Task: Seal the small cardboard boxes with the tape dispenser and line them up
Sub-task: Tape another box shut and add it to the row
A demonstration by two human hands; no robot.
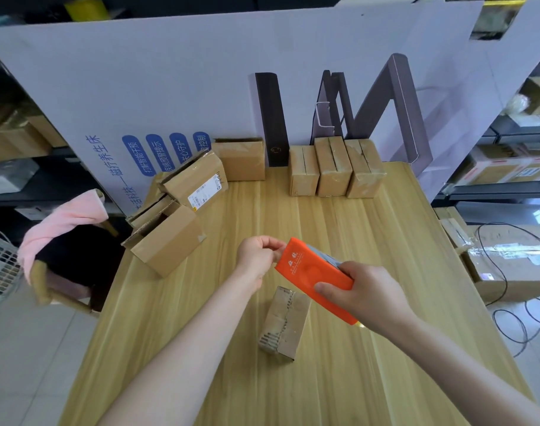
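Right hand (pixel 363 290): fingers wrapped around orange tape dispenser (pixel 313 275), held above bench (pixel 370 241).
Left hand (pixel 258 253): fingers pinching the dispenser's front edge.
Small box (pixel 285 324): on bench beneath, unheld.
Risk: may slide when taped.

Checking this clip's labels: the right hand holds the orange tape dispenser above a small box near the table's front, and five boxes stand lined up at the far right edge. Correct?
Not quite. The head view shows three boxes in that far right row, not five. The rest holds: the right hand holds the orange tape dispenser above the small box near the table's front.
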